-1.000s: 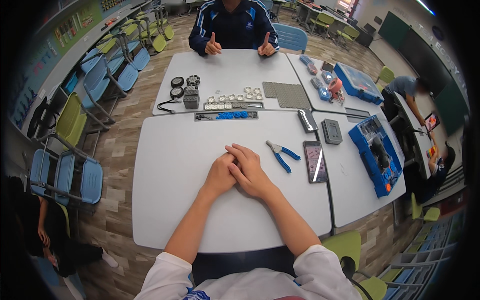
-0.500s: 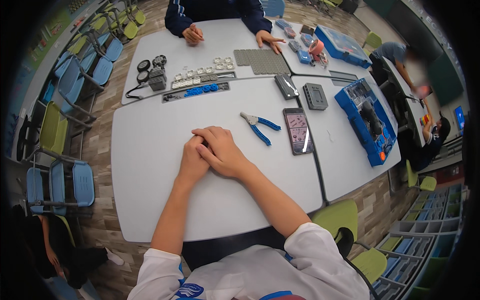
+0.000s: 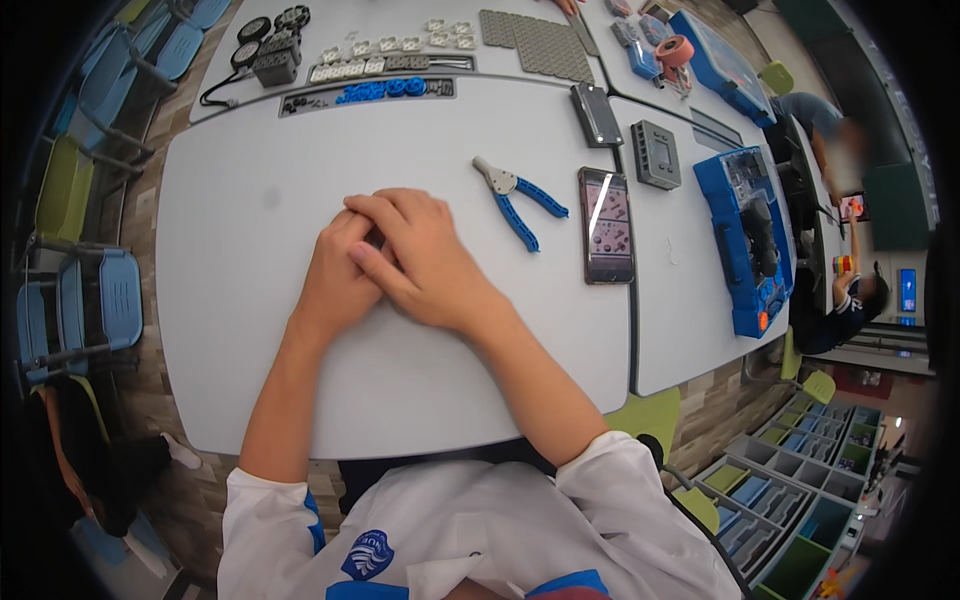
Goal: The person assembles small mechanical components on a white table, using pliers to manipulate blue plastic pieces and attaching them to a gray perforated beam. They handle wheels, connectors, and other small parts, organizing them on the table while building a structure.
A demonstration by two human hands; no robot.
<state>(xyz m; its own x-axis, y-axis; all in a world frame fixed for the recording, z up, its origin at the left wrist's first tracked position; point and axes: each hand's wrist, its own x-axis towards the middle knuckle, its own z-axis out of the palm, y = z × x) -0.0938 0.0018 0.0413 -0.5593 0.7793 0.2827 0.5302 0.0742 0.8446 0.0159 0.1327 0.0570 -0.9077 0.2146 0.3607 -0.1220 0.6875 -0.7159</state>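
My left hand (image 3: pixel 335 272) and my right hand (image 3: pixel 425 255) are clasped together over the table's near half. The right hand lies across the left, its fingers closed over it and its thumb crossing the front. Most of the left fingers are hidden beneath, and I see no object in either hand. Right of the hands, apart from them, lies a pair of pliers (image 3: pixel 518 200) with blue handles spread. Beyond the pliers rests a phone (image 3: pixel 607 228) with parts pictures on its screen. Further off are a dark grey box (image 3: pixel 597 114) and a grey block-shaped unit (image 3: pixel 656 154).
A trough of blue and black pieces (image 3: pixel 368 95) sits along the table seam (image 3: pixel 480 77). Beyond it are white pieces (image 3: pixel 405 45), grey plates (image 3: pixel 538 45) and a wheeled assembly (image 3: pixel 275 55). A blue parts case (image 3: pixel 745 240) stands right. A person's hand shows at the far edge.
The view has tilted down and closer, so the far person is mostly out of the picture. My hands stay clasped, and the tabletop things keep their places.
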